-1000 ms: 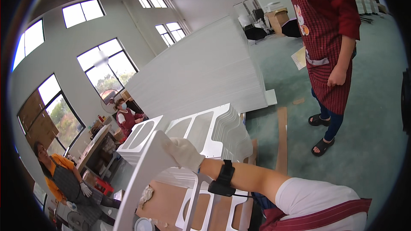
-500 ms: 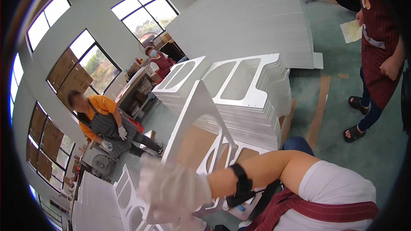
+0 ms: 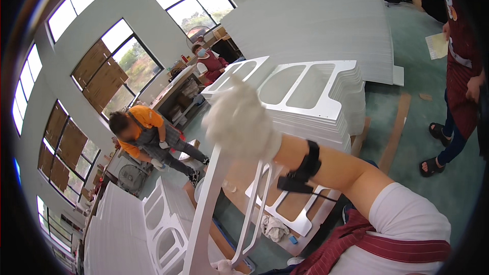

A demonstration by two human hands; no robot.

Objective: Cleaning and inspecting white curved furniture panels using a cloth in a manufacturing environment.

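A white panel with large rounded cut-outs (image 3: 202, 219) stands tilted on edge in front of me. My right hand (image 3: 242, 122), in a white glove, is at the panel's upper end and covers it. Motion smears its fingers, so their grip does not show. A black strap with a small dark device (image 3: 304, 173) circles my right wrist. At the lower picture edge my left hand (image 3: 224, 267), also gloved, is closed on the lower part of the panel; only a little of it shows. Behind, another white cut-out panel (image 3: 300, 219) lies flat on brown board.
Tall stacks of white cut-out panels stand ahead (image 3: 318, 114) and at lower left (image 3: 114, 229). A crumpled cloth (image 3: 275, 228) and a small blue object (image 3: 293, 240) lie nearby. A person in orange (image 3: 147, 127) bends at left; another person (image 3: 461, 81) stands at right holding paper.
My right hand has moved up along the panel from its lower part to its upper end. The person in orange has bent forward. The whole view has shifted slightly.
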